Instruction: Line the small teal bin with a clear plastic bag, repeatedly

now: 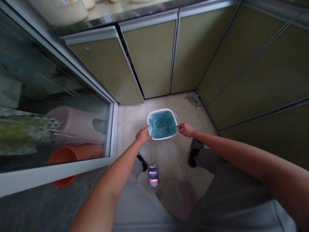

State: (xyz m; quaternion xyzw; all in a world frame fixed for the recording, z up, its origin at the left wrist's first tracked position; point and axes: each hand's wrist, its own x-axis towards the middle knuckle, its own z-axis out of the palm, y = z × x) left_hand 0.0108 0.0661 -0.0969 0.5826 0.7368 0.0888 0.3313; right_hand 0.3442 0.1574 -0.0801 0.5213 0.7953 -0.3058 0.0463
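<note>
A white-rimmed trash bin (162,138) stands on the tiled floor between my feet, lined with a thin clear plastic bag (163,124) that looks bluish-green inside. My left hand (143,135) holds the bin at its left front corner, thumb along the front rim and fingers at the side. On the opposite side, my right hand (185,130) is closed in a pinch at the right rim, where a loose edge of the bag shows. The fingertips' exact grip there is too small to see clearly.
Cabinet doors (147,58) line the back and right; the left cabinet door (106,67) stands slightly ajar. A grey cloth (194,99) lies in the corner. To the left is a glass sliding door (112,129), with an orange bucket (65,154) behind it.
</note>
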